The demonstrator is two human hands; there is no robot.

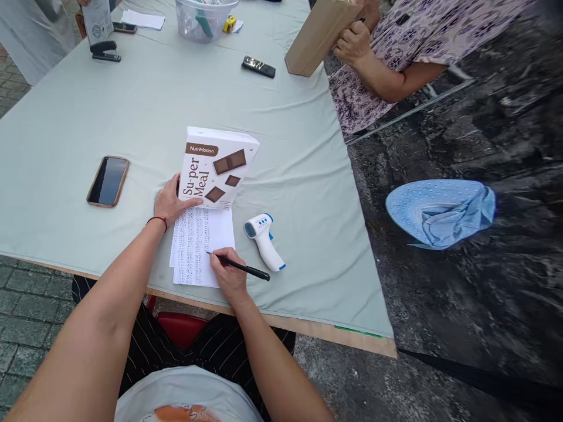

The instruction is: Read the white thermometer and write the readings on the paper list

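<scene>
Gripping a white box (220, 167) at its lower left corner with the left hand (171, 198), with the thumb over the front. Wearing a red string (157, 218) on that wrist. Pinching a black pen (246, 269) in the right hand (231, 275), with the tip pointed at white paper (222, 231); hard to tell if touching it. Holding both hands apart, one up by the box and one lower down, at the paper's right edge. On the paper, rows and rows of tiny marks, with the top part hidden behind the box. Just right of the paper, on the pale green cloth (145, 99), a white and blue thermometer (266, 243). Over to the left, a phone (108, 181) in an orange-brown case. Farther up, a small black remote (258, 67) and a clear tub (204, 26) with bits inside. At the top right, a tall brown box (321, 38) in another person's hands (353, 44). Well off to the right, past the cloth, a blue hat (442, 214).
</scene>
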